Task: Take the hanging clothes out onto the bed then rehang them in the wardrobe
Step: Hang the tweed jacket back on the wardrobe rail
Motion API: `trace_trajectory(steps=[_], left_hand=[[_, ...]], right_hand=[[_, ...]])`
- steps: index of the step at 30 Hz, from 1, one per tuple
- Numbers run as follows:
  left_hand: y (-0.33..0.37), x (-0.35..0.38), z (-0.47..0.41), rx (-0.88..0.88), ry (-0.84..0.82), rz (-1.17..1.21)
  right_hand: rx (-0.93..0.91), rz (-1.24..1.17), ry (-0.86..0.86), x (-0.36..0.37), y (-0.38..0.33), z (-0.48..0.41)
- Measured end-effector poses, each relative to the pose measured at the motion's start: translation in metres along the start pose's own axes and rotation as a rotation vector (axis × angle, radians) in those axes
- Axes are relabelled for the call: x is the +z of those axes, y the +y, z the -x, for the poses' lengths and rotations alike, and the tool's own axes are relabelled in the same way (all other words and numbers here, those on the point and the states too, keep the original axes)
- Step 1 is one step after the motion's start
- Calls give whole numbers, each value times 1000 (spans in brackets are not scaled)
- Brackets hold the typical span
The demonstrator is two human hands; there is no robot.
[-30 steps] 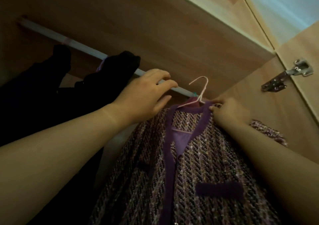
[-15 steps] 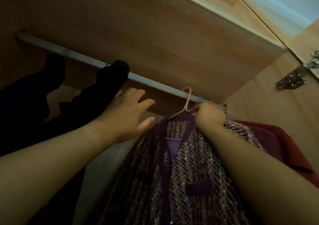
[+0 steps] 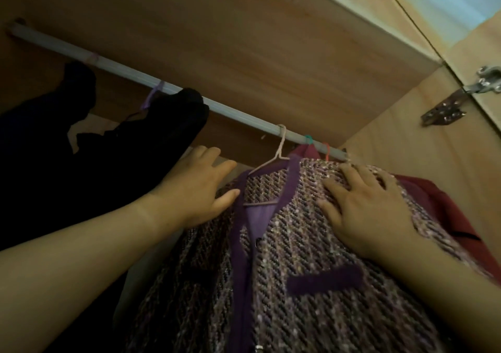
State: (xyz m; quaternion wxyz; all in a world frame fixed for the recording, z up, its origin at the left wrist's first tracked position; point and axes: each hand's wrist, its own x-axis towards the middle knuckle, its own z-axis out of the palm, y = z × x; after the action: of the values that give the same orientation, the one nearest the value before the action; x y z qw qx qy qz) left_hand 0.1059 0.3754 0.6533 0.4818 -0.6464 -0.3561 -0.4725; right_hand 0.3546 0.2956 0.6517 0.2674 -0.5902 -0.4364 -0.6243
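A purple tweed jacket (image 3: pixel 298 257) with violet trim hangs on a pale pink hanger (image 3: pixel 279 152) hooked over the white wardrobe rail (image 3: pixel 130 72). My right hand (image 3: pixel 360 211) lies flat, fingers spread, on the jacket's right shoulder. My left hand (image 3: pixel 200 190) rests open against the jacket's left shoulder, between it and the dark clothes (image 3: pixel 108 149). Behind the jacket a dark red garment (image 3: pixel 444 206) hangs on the same rail.
Black garments fill the left of the rail on a purple hanger (image 3: pixel 153 96). Green and red hanger hooks (image 3: pixel 309 140) sit at the rail's right end. A wooden shelf (image 3: pixel 244 41) runs just above. The side wall carries a metal hinge (image 3: pixel 444 111).
The pink hanger's hook went from free in the air onto the rail. My right hand let go of the hanger's neck and spread on the jacket's shoulder. My left hand came down off the rail.
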Motion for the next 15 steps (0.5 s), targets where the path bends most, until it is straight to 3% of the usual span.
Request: trace_trajectory(steps=[10, 15], left_hand=[[55, -5, 52, -19, -30, 69], [89, -7, 110, -7, -135, 175]], right_hand=[[-51, -119, -164, -8, -8, 98], [-58, -87, -148, -7, -10, 171]])
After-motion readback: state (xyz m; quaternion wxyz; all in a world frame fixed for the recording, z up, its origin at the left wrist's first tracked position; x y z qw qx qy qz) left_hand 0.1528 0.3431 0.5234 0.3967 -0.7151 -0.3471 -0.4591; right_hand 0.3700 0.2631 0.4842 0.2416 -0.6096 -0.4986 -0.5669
